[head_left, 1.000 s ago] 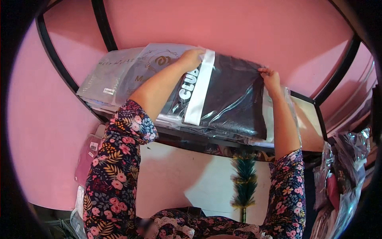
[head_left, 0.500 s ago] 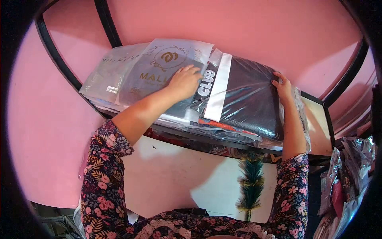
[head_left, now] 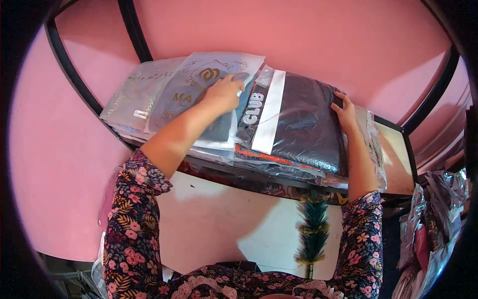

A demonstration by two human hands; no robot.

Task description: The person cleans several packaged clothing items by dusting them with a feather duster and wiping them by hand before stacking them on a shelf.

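A black garment in clear plastic (head_left: 298,124), with a white stripe and the word CLUB, lies on top of a pile on a black-framed shelf (head_left: 279,185). My right hand (head_left: 343,112) presses flat against its right edge. My left hand (head_left: 224,93) rests on the grey packet with a gold logo (head_left: 194,87), at the seam where it meets the black garment's left edge. Both hands have fingers extended and grip nothing. A further grey packet (head_left: 139,92) lies at the far left of the shelf.
The pink wall (head_left: 298,35) rises behind the shelf, crossed by black frame bars (head_left: 132,30). More packed garments sit under the black one. Plastic-wrapped goods (head_left: 438,214) pile up at lower right. A green feathery item (head_left: 313,234) stands below the shelf.
The black CLUB garment has been pushed back and settled on the pile. My left hand slid from its top edge onto the grey logo packet; my right hand flattened against its right side.
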